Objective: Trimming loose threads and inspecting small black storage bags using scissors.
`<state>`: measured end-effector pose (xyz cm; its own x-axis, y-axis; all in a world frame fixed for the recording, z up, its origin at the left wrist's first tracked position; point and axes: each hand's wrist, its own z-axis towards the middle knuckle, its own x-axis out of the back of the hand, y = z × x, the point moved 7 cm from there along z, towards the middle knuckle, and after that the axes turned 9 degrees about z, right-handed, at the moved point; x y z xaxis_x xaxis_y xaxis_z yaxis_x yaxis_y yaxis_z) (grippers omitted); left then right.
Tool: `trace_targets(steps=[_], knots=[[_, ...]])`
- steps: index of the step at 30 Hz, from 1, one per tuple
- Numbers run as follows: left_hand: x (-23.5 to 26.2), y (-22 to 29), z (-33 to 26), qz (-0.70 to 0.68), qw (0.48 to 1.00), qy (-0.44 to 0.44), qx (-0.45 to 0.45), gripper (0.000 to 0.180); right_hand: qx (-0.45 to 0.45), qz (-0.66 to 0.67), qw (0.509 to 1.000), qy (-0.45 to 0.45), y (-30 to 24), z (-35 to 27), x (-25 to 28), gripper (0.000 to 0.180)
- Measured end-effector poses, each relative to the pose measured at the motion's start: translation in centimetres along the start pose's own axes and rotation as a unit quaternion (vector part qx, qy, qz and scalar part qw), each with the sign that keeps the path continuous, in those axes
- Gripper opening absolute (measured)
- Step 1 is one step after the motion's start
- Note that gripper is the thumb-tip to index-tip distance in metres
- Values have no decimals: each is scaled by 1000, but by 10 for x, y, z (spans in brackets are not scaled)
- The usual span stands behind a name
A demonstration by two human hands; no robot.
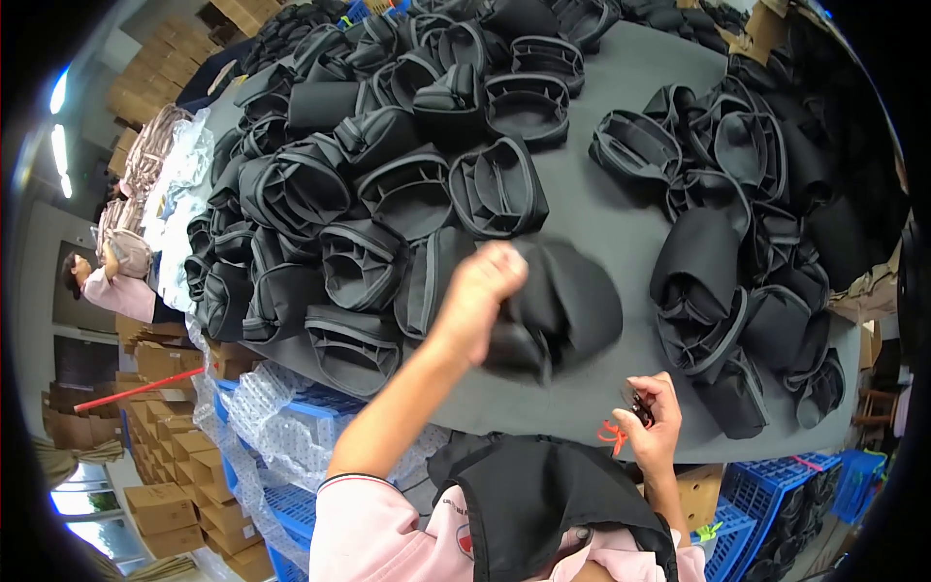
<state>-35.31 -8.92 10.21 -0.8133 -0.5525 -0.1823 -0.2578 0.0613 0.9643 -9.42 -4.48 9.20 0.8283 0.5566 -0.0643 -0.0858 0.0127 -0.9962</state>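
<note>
Soft black fabric pouch (558, 306) gripped by left hand (482, 281).

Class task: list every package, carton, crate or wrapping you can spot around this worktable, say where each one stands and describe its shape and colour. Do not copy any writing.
Cardboard cartons: stacked lower left, brown, boxy.
More cartons: piled upper left, brown.
Plastic crates: under the table's near edge, blue, latticed.
Bubble wrap: draped over those crates, clear.
Plastic bags: left of the table, clear, crumpled.
Blue crates: lower right, stacked.
</note>
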Motion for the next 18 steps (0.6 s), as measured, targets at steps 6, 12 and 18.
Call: trace_targets(steps=[6, 12, 18], knots=[[118, 160, 36, -129, 948, 186, -222, 48, -78, -3, 997, -4, 28, -10, 4, 10], [103, 93, 37, 33, 976, 169, -134, 61, -36, -80, 994, 66, 3, 27, 20, 10], [-88, -54, 57, 236, 963, -132, -7, 42, -44, 103, 977, 182, 2, 83, 79, 12]])
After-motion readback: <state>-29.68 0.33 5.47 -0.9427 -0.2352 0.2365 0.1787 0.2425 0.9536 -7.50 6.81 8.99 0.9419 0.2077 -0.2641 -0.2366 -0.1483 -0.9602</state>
